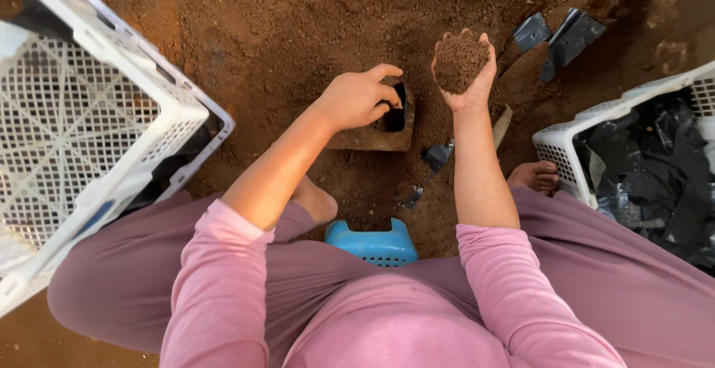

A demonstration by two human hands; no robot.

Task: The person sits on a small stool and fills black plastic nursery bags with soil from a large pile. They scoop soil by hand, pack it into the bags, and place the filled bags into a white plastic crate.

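Pink sleeves [223,278] fill the bottom of the frame, above a blue plastic stool [372,245] at lower centre. At the far left, a white lattice crate [89,122] stands tilted on the brown soil ground [261,25]. Just left of centre, the left hand [357,98] curls its fingers over the rim of a small black planting bag [393,115], holding its mouth open on the ground. Right of it, the right hand [463,66] is raised palm up, cupped around a heap of loose soil [460,59]. Toward the upper right, empty black bags [558,36] lie scattered, and at the right edge a second white crate [573,141] holds more black bags.
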